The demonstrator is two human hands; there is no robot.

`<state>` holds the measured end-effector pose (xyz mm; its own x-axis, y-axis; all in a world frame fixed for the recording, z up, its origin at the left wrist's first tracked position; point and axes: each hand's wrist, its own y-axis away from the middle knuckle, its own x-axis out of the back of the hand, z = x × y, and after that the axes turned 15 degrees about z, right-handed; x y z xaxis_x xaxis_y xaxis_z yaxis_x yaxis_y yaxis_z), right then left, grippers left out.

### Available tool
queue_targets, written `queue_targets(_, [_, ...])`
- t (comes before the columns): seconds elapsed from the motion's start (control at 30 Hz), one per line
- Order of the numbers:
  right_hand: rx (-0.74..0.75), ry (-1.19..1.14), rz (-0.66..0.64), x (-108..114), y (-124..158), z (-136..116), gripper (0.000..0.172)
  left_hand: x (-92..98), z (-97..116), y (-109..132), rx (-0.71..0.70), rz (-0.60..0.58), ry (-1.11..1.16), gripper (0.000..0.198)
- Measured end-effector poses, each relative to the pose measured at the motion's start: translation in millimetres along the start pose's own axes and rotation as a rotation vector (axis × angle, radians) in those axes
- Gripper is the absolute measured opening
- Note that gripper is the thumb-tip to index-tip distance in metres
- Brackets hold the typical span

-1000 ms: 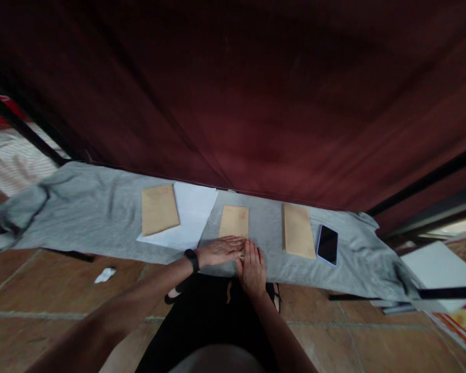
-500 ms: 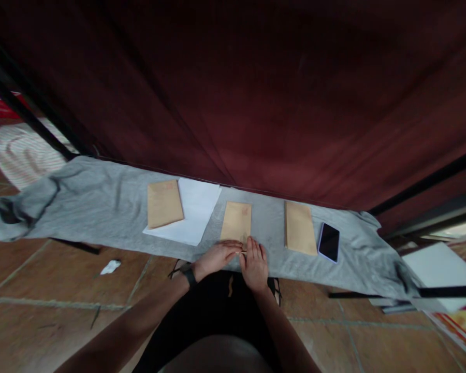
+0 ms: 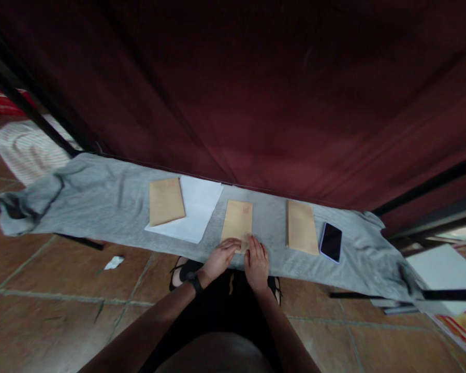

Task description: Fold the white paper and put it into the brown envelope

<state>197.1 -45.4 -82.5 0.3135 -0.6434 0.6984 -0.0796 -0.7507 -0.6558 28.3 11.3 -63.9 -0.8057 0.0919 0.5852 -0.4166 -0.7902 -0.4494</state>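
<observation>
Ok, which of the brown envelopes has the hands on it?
The middle brown envelope: the left hand and right hand touch its near end. The left envelope overlaps white paper; the right envelope lies beside the phone, both untouched.

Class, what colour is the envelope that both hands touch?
The envelope is light brown, showing best in the head view.

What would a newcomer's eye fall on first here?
Probably the dark red backdrop filling the upper middle. Below it, on grey cloth, left grip and right grip are at the near end of the middle brown envelope. The dark-screened phone stands out at right.
</observation>
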Motion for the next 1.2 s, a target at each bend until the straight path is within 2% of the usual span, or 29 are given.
queue_targets(0.17, [0.135, -0.069, -0.106, 9.8, 15.6, -18.6, 0.054, 1.5, -0.7, 3.8, -0.050, -0.031, -0.057, 0.032])
queue_targets(0.3, [0.122, -0.022, -0.133, 16.1, 24.0, -26.7, 0.051, 4.9, -1.0, 12.5, -0.095, -0.056, -0.159, 0.040])
queue_targets(0.67, [0.134, 0.035, -0.108, 28.9, 28.1, -3.6, 0.047, 28.7, -0.2, 42.2, -0.130, 0.022, -0.390, 0.044])
queue_targets(0.87, [0.123, 0.048, -0.105, 30.7, 28.8, -0.9, 0.046, 35.1, 3.8, 49.7, -0.107, 0.063, -0.497, 0.043])
queue_targets(1.0, [0.108, 0.041, -0.087, 28.7, 30.0, -2.6, 0.047, 23.7, 15.6, 47.7, -0.128, 0.090, -0.562, 0.045])
queue_targets(1.2, [0.101, 0.028, -0.091, 28.1, 31.0, -2.5, 0.046, -14.0, 34.8, 45.4, -0.189, 0.015, -0.552, 0.056])
